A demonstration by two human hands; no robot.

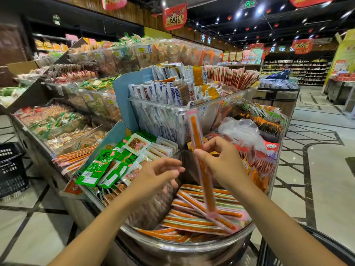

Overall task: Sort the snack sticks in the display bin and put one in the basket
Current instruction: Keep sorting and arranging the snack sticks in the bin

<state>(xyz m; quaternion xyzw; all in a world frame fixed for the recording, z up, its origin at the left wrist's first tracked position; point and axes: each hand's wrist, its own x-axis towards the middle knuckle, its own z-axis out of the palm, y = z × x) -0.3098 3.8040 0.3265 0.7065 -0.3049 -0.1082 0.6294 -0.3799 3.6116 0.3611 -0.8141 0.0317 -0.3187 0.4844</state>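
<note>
Orange snack stick [197, 135] in a pink-edged wrapper, pinched near its middle by the right hand [221, 162], tilted slightly off upright above the display bin [192, 246]. Left hand [159, 173] just beside, fingers loose, holding nothing. More sticks [192, 217] heaped flat in the bin.

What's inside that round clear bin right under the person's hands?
The display bin holds a loose pile of snack sticks, orange in pink-edged wrappers, lying crisscrossed. The lower layers and the bin's floor are covered by them. The right hand holds one stick upright above it.
</note>
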